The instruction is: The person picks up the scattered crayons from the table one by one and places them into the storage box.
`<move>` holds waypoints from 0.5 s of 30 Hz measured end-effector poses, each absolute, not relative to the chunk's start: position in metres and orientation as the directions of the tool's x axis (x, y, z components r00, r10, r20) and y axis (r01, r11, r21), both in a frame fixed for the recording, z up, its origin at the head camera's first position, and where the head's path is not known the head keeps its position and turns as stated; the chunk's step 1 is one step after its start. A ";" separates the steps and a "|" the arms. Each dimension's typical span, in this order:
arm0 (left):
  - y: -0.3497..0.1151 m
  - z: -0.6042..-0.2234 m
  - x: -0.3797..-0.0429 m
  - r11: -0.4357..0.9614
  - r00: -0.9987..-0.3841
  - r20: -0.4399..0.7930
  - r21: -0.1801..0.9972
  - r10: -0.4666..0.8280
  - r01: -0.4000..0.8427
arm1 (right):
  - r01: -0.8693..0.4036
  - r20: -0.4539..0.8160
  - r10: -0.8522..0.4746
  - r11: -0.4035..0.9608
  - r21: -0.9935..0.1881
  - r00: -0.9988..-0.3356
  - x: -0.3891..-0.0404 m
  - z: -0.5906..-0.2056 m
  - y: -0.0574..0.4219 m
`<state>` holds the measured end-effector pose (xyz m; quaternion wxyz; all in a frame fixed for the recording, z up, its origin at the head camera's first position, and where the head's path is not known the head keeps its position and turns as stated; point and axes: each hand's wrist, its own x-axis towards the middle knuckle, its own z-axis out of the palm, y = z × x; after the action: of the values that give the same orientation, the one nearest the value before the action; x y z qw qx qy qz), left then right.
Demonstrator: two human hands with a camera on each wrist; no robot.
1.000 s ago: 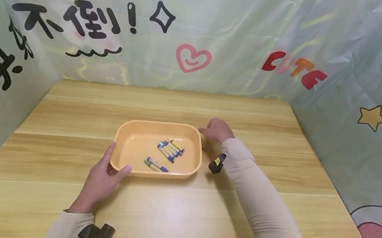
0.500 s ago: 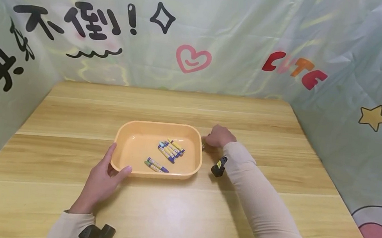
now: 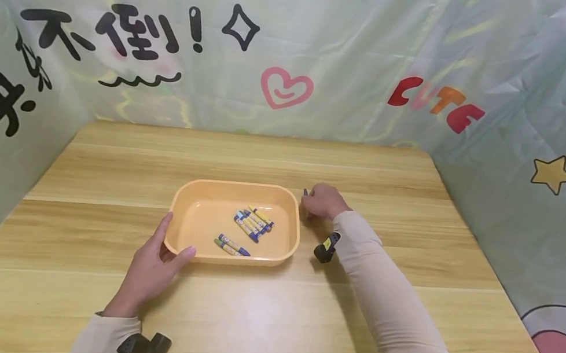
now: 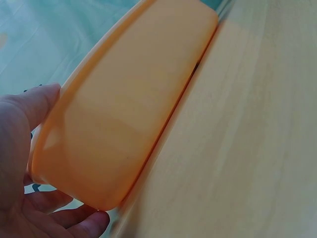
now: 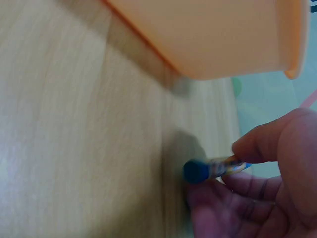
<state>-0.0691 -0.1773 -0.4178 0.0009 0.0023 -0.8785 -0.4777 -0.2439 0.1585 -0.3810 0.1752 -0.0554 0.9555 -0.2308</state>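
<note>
An orange plastic tray (image 3: 194,219) sits on the wooden table with several crayons (image 3: 254,223) in it, in yellow-and-blue wrappers. Two more crayons (image 3: 231,245) lie near its front wall. My left hand (image 3: 149,266) holds the tray's front left corner, thumb on the front rim; in the left wrist view its fingers (image 4: 91,223) curl below the corner. Just past the tray's right end, my right hand (image 3: 326,200) pinches a crayon. The right wrist view shows this crayon (image 5: 197,171) with a blue end, between thumb and fingers, close over the table.
The wooden table (image 3: 254,336) extends on all sides of the tray. A printed fabric curtain (image 3: 350,44) stands along its back, left and right edges. Each wrist carries a small black camera (image 3: 326,248).
My right hand has shifted slightly right, away from the tray's rim, and a crayon's dark end now sticks out past its fingers. The left hand and tray stay in place.
</note>
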 end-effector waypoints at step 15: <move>-0.177 -0.417 -0.069 0.542 -1.000 -0.006 0.840 -0.009 -0.010 | -0.090 -0.166 -0.284 0.708 -0.700 -0.944 -0.244 -0.365 0.146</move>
<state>-0.0690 -0.1765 -0.4167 -0.0004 0.0055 -0.8782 -0.4783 -0.2444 0.1457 -0.3650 0.1320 -0.1023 0.9147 -0.3680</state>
